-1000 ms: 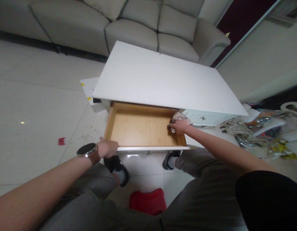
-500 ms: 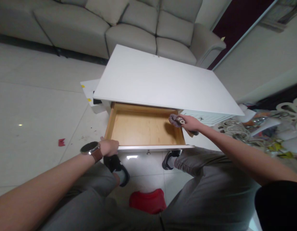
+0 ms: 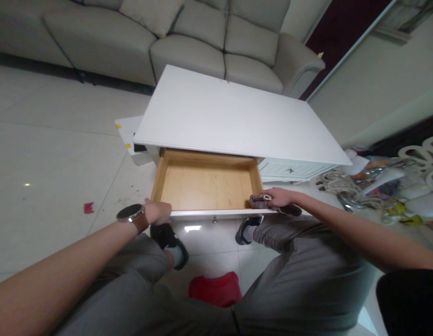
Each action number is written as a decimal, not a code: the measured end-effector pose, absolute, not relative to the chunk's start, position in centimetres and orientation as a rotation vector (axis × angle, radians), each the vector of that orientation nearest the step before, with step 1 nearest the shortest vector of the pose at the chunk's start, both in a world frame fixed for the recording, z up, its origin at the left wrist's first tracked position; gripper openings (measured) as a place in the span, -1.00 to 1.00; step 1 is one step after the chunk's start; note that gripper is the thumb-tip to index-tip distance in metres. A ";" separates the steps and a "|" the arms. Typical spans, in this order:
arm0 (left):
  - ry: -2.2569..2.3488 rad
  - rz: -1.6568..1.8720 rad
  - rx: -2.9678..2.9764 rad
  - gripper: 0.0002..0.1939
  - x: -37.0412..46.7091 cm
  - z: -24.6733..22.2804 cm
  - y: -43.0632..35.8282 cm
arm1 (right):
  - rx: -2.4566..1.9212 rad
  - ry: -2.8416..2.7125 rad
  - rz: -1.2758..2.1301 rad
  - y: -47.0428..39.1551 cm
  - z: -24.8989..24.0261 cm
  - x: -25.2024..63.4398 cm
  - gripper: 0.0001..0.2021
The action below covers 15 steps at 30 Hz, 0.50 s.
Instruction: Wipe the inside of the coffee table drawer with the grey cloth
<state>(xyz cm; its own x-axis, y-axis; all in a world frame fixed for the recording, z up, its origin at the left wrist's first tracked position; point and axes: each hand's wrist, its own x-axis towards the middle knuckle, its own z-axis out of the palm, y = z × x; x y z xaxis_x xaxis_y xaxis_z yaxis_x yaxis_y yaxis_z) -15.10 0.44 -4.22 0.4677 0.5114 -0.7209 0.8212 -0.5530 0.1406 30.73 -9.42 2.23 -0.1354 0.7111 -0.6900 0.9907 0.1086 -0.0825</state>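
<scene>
1. The left hand is closed around the front left corner of the drawer and keeps it pulled out, as it did a second ago.
2. The right hand is closed on a small crumpled cloth. The cloth now presses on the front right corner of the drawer, at the top edge of its side wall.
3. This is the change: a second ago the cloth was at the back right corner of the drawer, under the white tabletop, and half a second ago a little more forward. It has travelled along the right wall toward the person.
4. I judge that the wiping of the right side is nearly finished, because the cloth has reached the front panel.
5. The wooden bottom of the drawer holds nothing.
6. Beyond the drawer stands a grey sofa. To the right of the drawer, cables and other clutter lie on the floor.
</scene>
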 end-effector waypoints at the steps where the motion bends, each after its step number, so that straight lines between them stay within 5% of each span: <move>1: 1.116 -0.900 2.233 -0.53 -15.0 -4.0 0.4 | 1.676 1.878 -0.837 -9.0 2.3 30.8 -0.51; 15: 1.123 -0.940 2.186 -0.58 -14.5 -2.5 -0.1 | 1.555 1.923 -1.768 -2.2 -2.2 17.9 -0.53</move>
<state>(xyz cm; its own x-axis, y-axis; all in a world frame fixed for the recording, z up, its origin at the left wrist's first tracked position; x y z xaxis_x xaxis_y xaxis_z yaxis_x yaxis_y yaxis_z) -14.48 -0.05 -2.49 0.4199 0.4895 -0.7643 0.8385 -0.5314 0.1204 17.87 -2.20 -2.17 -0.4731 0.5868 -0.6572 0.7041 -0.1966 -0.6823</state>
